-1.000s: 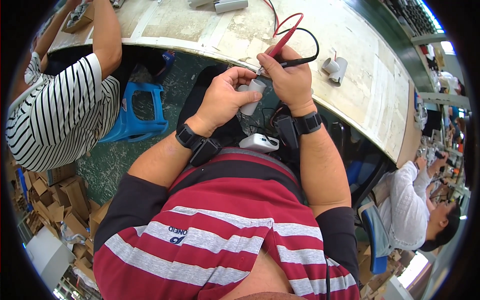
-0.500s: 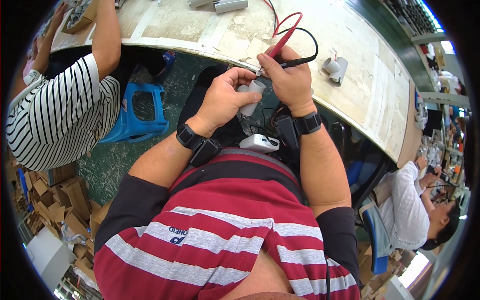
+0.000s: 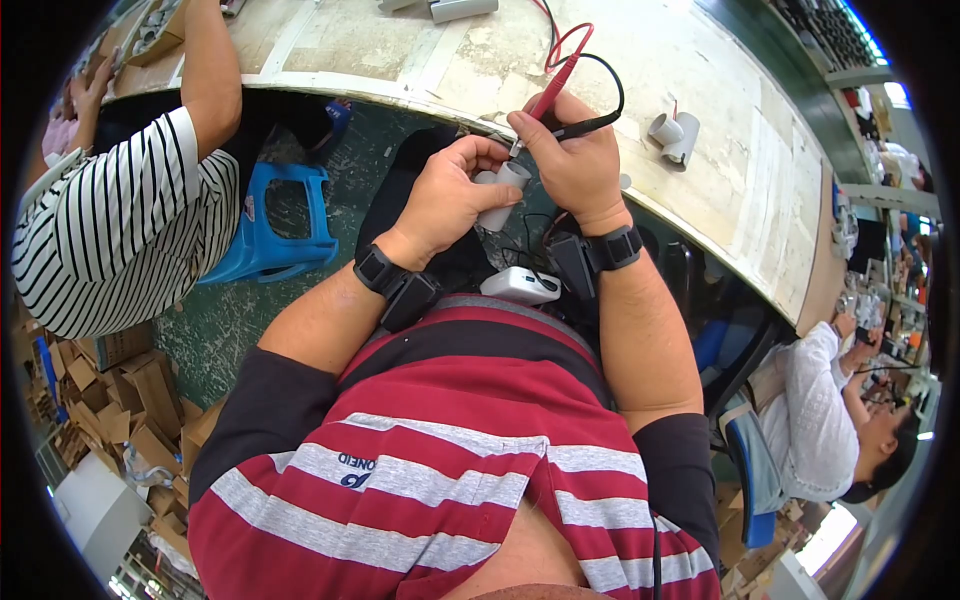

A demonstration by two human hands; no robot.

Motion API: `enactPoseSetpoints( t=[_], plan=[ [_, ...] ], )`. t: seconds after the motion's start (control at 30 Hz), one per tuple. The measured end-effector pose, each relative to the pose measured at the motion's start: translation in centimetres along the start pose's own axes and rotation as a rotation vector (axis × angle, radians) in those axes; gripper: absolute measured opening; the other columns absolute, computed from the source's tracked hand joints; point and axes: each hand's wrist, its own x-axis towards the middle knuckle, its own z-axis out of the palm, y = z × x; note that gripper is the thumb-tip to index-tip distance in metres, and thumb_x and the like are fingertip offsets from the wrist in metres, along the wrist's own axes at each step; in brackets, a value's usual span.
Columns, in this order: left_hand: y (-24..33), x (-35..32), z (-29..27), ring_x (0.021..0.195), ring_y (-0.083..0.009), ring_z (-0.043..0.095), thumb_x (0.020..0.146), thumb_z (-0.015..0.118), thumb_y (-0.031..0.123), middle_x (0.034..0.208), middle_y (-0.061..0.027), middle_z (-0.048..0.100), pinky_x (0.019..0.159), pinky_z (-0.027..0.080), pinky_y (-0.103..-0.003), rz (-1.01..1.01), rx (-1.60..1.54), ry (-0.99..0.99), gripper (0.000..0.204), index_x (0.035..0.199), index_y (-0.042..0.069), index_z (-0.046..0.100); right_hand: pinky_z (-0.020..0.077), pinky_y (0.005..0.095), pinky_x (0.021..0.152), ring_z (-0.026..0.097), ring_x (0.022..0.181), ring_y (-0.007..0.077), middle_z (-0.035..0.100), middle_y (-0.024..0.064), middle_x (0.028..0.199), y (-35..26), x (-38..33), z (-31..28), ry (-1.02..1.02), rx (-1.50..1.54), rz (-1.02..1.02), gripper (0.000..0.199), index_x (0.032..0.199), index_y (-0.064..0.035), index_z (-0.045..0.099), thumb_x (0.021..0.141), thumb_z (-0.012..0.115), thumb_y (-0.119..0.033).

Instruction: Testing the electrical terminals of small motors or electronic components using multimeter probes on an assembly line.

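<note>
My left hand [image 3: 445, 198] is closed on a light grey cylindrical piece [image 3: 506, 197], held just off the table's near edge. A second rounded grey part shows behind its fingers. In my right hand [image 3: 582, 168] are a red test probe [image 3: 555, 86] and a black test probe [image 3: 590, 126], gripped together like chopsticks. Their tips point down at a small white connector [image 3: 516, 148] by my left fingertips. Whether the tips touch it is too small to tell. Red and black leads loop from the probes onto the table.
A pair of grey cylinders [image 3: 678, 138] lies on the worn white table [image 3: 740, 200] to the right. More grey pieces [image 3: 463, 9] lie at the far edge. A white box [image 3: 520, 286] with cables sits by my lap. Co-workers sit left, near a blue stool [image 3: 290, 225], and right.
My right hand and both probes have shifted slightly left. My left hand stays almost still around the grey piece. At far left, a co-worker's hand has moved.
</note>
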Motion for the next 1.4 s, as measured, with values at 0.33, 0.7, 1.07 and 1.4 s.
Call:
enactPoseSetpoints(
  t=[0.33,0.7,1.07,1.4],
  plan=[
    [-1.5,0.8,-0.9,0.085,-0.0123,0.065,0.087,0.075,0.002,0.096,-0.0075,0.071,0.077,0.052,-0.026,-0.162,-0.065,0.059,0.026,0.11,-0.005,0.066,0.0472,0.0287,0.062,0.059,0.067,0.0123,0.066,0.0046,0.073,0.8,0.0,0.5,0.004,-0.122,-0.127,0.015,0.094,-0.0011,0.068,0.093,0.076,-0.014],
    [-3.0,1.7,-0.5,0.081,-0.0134,0.063,0.092,0.067,0.007,0.095,-0.0078,0.07,0.072,0.049,-0.028,-0.246,-0.108,0.106,0.022,0.111,-0.004,0.066,0.0472,0.0331,0.061,0.06,0.063,0.0213,0.064,0.0092,0.072,0.5,0.4,0.1,-0.002,-0.136,-0.179,0.017,0.089,-0.0028,0.067,0.091,0.077,-0.017],
    [-6.5,1.6,-1.5,0.08,-0.013,0.062,0.091,0.069,0.01,0.095,-0.0061,0.068,0.073,0.049,-0.027,-0.432,0.091,0.016,0.027,0.115,-0.002,0.067,0.048,0.0329,0.061,0.062,0.065,0.0182,0.066,0.0058,0.072,0.7,-0.4,-0.2,-0.023,-0.079,-0.038,0.017,0.095,-0.0041,0.071,0.091,0.077,-0.02],
    [-8.4,-1.3,-2.9,0.104,-0.0194,0.067,0.095,0.069,0.021,0.118,-0.0114,0.071,0.091,0.052,-0.032,-0.55,0.326,-0.492,0.047,0.136,0.0,0.061,0.0477,0.0287,0.062,0.059,0.068,0.01,0.065,0.0012,0.074,-2.6,2.4,-8.3,0.004,0.2,0.203,0.02,0.094,-0.004,0.07,0.095,0.072,-0.024]
  ],
)
